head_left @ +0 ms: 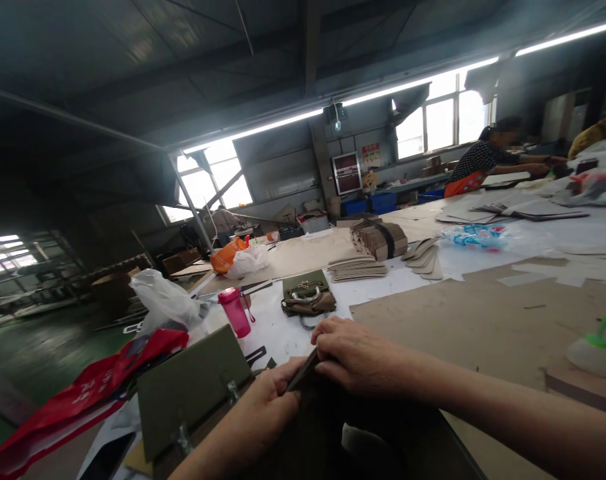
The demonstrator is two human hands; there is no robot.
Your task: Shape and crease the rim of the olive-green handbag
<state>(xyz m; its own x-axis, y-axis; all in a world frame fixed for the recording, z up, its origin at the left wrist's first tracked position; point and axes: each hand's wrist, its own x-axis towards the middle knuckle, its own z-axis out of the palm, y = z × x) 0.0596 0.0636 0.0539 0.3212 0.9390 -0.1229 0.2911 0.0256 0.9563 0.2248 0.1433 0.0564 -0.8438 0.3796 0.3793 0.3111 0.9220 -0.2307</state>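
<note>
Both my hands grip the top edge of a dark flat piece (327, 427) that lies in front of me on the table. My left hand (263, 407) pinches the edge from the left, fingers closed. From the right, my right hand (355, 357) curls over the same edge, its fingers folded down on it. An olive-green panel with metal clasps (190, 387) lies just left of my left hand.
A pink bottle (235, 310) and a green-and-brown handbag (307, 297) stand beyond my hands. Red (83, 393) and white plastic bags (165, 300) lie at the left. Cardboard stacks (377, 240) and sheets cover the long table (483, 320). Other people (487, 160) work at the far right.
</note>
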